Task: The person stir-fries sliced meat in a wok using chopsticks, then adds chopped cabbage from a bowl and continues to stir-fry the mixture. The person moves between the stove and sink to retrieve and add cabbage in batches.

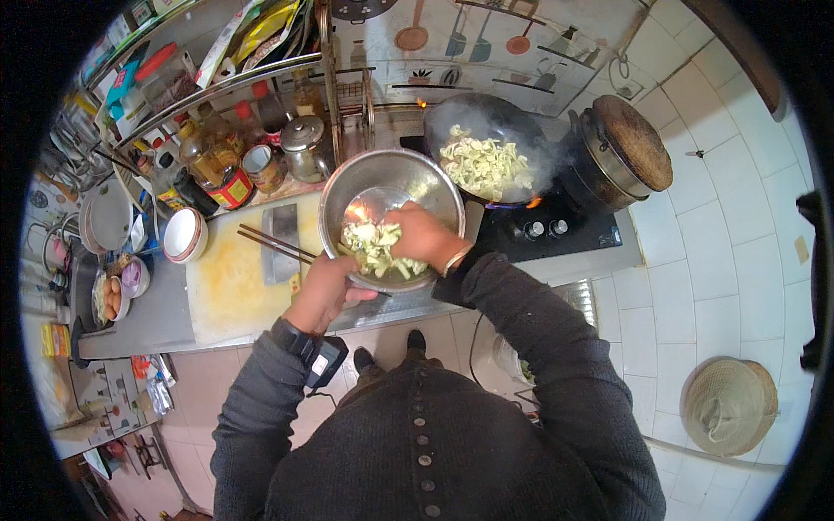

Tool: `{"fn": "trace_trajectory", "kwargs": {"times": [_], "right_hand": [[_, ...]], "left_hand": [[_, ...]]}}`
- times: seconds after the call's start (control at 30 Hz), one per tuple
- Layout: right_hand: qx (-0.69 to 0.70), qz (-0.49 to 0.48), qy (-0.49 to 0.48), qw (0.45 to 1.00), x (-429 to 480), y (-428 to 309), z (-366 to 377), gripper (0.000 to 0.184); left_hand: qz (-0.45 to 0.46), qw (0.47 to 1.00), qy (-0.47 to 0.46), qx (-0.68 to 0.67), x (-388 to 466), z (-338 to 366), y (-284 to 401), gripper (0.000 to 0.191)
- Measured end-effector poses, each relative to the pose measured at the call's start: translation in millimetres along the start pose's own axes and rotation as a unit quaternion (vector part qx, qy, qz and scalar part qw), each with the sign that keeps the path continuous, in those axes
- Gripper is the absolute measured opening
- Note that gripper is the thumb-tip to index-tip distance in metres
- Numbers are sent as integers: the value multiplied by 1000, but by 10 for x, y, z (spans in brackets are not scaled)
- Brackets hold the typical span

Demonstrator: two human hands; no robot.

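A stainless steel bowl (391,169), tilted, is gripped at its near left rim by my left hand (329,286). Inside the bowl, my right hand (423,236) is among pieces of pale cauliflower (378,251); its fingertips are partly hidden, and I cannot tell whether it grips any. Behind the bowl to the right, a black wok (521,127) sits over a lit flame with more cauliflower (485,163) in it and steam rising. Wooden chopsticks (273,242) stick out left of the bowl, above a cleaver (280,244) that lies on the cutting board (228,286).
The black gas stove (567,228) carries a dark pot (589,176) with a round lid, right of the wok. Oil and sauce bottles (208,163) and a metal kettle (305,146) stand behind the board. Bowls (186,234) and brown eggs (112,299) are at the left.
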State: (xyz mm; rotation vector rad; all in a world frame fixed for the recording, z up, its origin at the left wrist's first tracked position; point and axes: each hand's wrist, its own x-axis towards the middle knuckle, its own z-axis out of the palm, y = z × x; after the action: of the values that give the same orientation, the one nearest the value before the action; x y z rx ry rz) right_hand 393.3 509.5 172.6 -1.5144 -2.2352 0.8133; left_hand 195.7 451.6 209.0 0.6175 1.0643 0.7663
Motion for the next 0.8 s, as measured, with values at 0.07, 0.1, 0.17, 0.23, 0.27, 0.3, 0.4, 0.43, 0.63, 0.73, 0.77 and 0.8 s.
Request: {"fn": "trace_trajectory", "kwargs": {"times": [0.07,0.1,0.17,0.23,0.27,0.3,0.4,0.43,0.63,0.73,0.77,0.8], "right_hand": [[56,-30,35,997,35,142,-238,50],[96,-16,91,991,51,173,-358,46],[178,-22,130,975,93,186,-699,39],[157,0,117,981,162,225,-1181,39],[109,-16,133,985,178,264,-1394,42],[48,41,161,985,226,305,-1544,44],[-71,115,224,965,343,462,-1791,53],[-182,108,202,956,358,492,-1751,58],[-163,-2,29,986,220,129,-827,66],[-199,-19,63,978,122,-173,-460,63],[-214,-82,63,971,135,-257,-382,64],[-133,-51,45,989,152,-345,-279,66]], "left_hand": [[7,1000,-6,-14,33,22,54,40],[28,1000,-5,-7,50,39,61,40],[25,1000,-3,3,88,58,66,41],[13,1000,-15,0,117,71,57,42],[1,1000,-14,-4,120,75,49,42],[-7,1000,-17,-8,128,78,46,42],[-39,999,-17,-15,134,90,20,39],[-32,999,-11,-22,131,96,0,38],[-29,999,8,-28,182,71,-64,37],[-31,999,-3,-30,163,83,-76,38],[-20,999,-3,-25,125,87,-83,38],[-12,1000,-2,-21,83,86,-89,38]]}}
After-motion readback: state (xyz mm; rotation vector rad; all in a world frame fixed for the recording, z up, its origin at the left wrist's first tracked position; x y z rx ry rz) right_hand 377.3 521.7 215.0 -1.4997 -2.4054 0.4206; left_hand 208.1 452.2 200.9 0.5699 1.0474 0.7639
